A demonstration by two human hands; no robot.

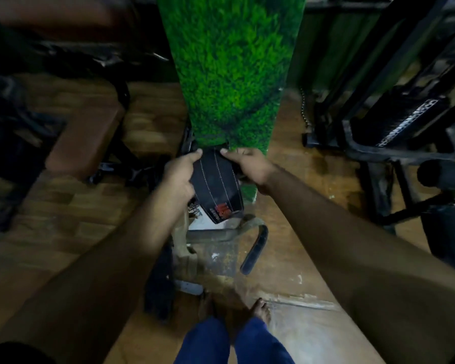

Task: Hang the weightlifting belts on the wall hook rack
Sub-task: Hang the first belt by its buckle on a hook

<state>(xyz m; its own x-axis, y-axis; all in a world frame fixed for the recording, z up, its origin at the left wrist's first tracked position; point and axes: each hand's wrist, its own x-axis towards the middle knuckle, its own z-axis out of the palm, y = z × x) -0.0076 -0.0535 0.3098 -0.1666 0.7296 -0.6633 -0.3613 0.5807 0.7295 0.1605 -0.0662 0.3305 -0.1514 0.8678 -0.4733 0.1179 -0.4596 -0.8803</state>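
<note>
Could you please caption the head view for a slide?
Both hands, left hand and right hand, hold a black belt against the grass-patterned pillar.

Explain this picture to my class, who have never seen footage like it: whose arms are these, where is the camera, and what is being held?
The camera sits on a person's head, looking forward and down, so the two bare arms are the wearer's own. Their left hand and right hand both grip a black weightlifting belt with white stitching, held against a pillar covered in green artificial grass. Below it hang more belts, worn and tan or black. The hook itself is hidden. A brown gym bench stands on the left, a black weight machine on the right, all on a wooden floor.
</note>
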